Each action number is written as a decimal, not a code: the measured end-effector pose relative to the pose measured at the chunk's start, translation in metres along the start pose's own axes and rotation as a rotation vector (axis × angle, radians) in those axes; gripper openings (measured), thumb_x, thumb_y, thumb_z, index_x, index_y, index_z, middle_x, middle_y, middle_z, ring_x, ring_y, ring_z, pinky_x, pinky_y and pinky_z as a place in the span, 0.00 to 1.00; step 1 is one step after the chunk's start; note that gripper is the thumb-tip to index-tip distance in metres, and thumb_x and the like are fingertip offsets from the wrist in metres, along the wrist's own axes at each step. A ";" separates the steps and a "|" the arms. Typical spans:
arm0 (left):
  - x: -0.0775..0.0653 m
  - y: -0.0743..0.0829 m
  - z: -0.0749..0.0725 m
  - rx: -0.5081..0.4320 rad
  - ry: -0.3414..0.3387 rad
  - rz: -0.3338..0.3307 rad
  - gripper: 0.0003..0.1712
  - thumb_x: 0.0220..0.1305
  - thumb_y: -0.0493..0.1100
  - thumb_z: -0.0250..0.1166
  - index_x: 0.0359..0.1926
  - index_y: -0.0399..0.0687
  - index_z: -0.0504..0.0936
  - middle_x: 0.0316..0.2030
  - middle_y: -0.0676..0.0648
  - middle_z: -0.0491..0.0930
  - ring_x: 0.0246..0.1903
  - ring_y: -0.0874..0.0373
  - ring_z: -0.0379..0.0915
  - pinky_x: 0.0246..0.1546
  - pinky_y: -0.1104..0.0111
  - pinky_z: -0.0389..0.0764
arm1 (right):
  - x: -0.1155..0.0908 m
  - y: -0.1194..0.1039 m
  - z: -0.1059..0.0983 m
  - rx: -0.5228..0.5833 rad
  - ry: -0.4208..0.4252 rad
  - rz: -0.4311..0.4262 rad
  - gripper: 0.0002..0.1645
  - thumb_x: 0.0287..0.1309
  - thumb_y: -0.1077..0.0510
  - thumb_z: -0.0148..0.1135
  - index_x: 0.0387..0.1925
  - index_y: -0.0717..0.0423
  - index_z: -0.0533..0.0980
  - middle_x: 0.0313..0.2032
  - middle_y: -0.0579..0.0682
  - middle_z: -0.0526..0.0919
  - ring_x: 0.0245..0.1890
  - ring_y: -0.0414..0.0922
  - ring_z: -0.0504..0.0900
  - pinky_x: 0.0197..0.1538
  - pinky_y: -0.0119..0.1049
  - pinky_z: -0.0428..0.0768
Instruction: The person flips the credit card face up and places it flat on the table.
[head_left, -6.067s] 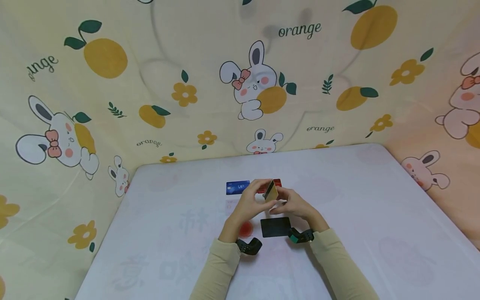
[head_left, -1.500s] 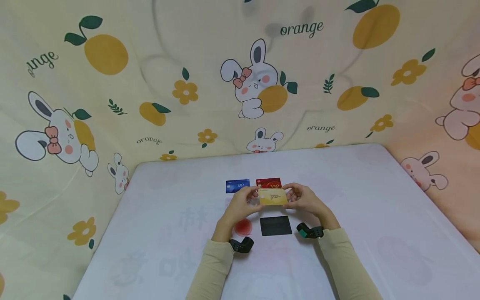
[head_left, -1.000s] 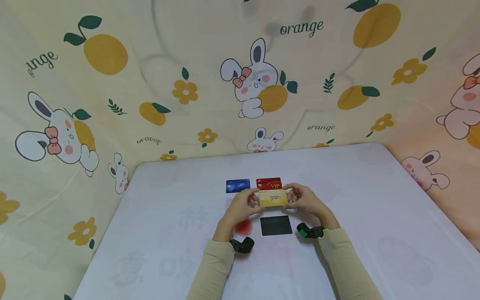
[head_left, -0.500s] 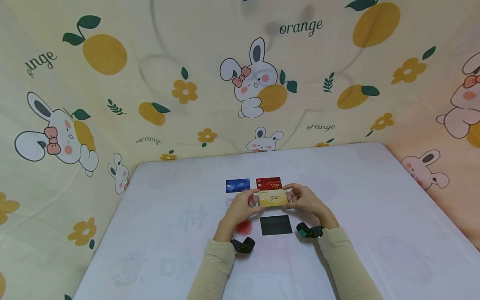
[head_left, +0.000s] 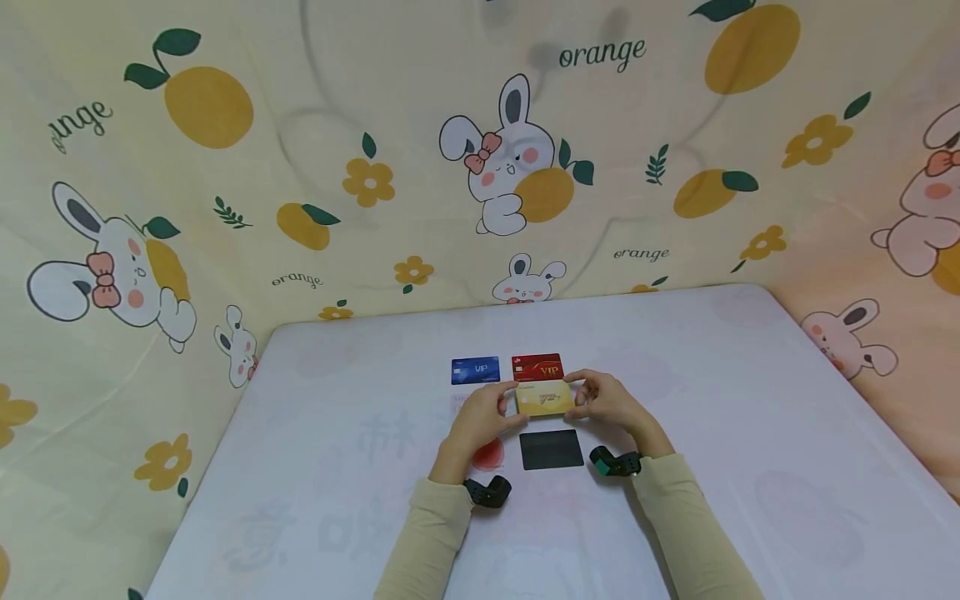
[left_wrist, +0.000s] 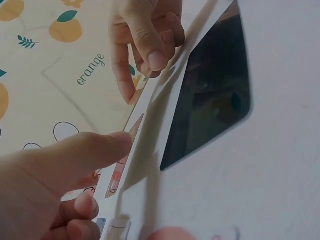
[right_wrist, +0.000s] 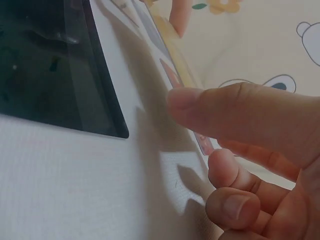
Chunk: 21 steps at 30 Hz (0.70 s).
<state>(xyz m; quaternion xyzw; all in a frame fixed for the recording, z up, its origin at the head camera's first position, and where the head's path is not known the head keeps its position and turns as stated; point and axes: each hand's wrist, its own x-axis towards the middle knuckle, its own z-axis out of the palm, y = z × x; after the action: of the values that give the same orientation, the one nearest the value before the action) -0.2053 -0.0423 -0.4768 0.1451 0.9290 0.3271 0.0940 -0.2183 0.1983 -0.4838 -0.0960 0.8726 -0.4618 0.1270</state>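
Between both hands is a gold card, its printed face toward the head camera. My left hand pinches its left edge with thumb and fingertips. At the opposite edge, my right hand pinches it the same way. In the right wrist view the gold card appears nearly edge-on beyond the thumb, casting a shadow on the table. A black card lies nearer the body, below the gold one. Just behind the gold card lies a red VIP card, its lower edge partly covered in the head view.
A blue VIP card lies left of the red one on the white tabletop. Pale and red prints mark the table's surface, including a red disc by the left wrist. A patterned cloth hangs behind the table.
Six seconds ago the gold card stood turned, showing a dark stripe, with the hands closer together. It now faces the head camera, and has since sunk slightly, away from the red card.
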 end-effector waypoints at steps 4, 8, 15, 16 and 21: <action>-0.001 0.001 0.001 0.032 -0.003 -0.015 0.35 0.56 0.54 0.70 0.64 0.53 0.73 0.23 0.54 0.65 0.24 0.63 0.60 0.25 0.75 0.60 | 0.001 -0.001 0.001 -0.014 0.003 0.034 0.35 0.44 0.63 0.74 0.56 0.66 0.72 0.24 0.49 0.74 0.27 0.41 0.70 0.33 0.29 0.70; 0.000 0.001 0.001 0.058 -0.008 -0.029 0.35 0.56 0.55 0.70 0.64 0.54 0.73 0.22 0.53 0.65 0.25 0.62 0.62 0.26 0.74 0.61 | 0.002 -0.002 0.003 -0.026 0.004 0.069 0.35 0.45 0.63 0.74 0.57 0.65 0.72 0.24 0.48 0.73 0.27 0.42 0.70 0.32 0.30 0.69; 0.003 0.001 0.005 0.089 -0.019 -0.049 0.35 0.56 0.56 0.69 0.65 0.56 0.73 0.22 0.53 0.64 0.27 0.61 0.63 0.27 0.73 0.61 | 0.001 -0.003 0.004 -0.036 0.011 0.112 0.36 0.46 0.62 0.74 0.58 0.64 0.71 0.23 0.48 0.72 0.27 0.43 0.70 0.33 0.30 0.70; 0.003 0.001 0.005 0.087 -0.021 -0.053 0.35 0.56 0.56 0.69 0.65 0.57 0.73 0.22 0.53 0.65 0.26 0.61 0.63 0.26 0.73 0.61 | 0.001 -0.003 0.004 -0.032 0.011 0.118 0.36 0.46 0.62 0.74 0.58 0.64 0.71 0.23 0.48 0.72 0.27 0.43 0.70 0.33 0.30 0.70; 0.003 -0.001 0.007 0.092 -0.019 -0.050 0.35 0.56 0.56 0.69 0.64 0.57 0.73 0.22 0.53 0.64 0.26 0.61 0.62 0.26 0.73 0.61 | 0.000 -0.004 0.004 -0.023 0.012 0.137 0.36 0.46 0.63 0.74 0.58 0.65 0.71 0.23 0.48 0.72 0.27 0.43 0.70 0.32 0.30 0.70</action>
<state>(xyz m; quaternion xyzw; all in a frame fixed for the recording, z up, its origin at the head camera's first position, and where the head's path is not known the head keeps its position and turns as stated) -0.2070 -0.0378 -0.4827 0.1290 0.9455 0.2802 0.1040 -0.2173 0.1929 -0.4832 -0.0350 0.8832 -0.4423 0.1520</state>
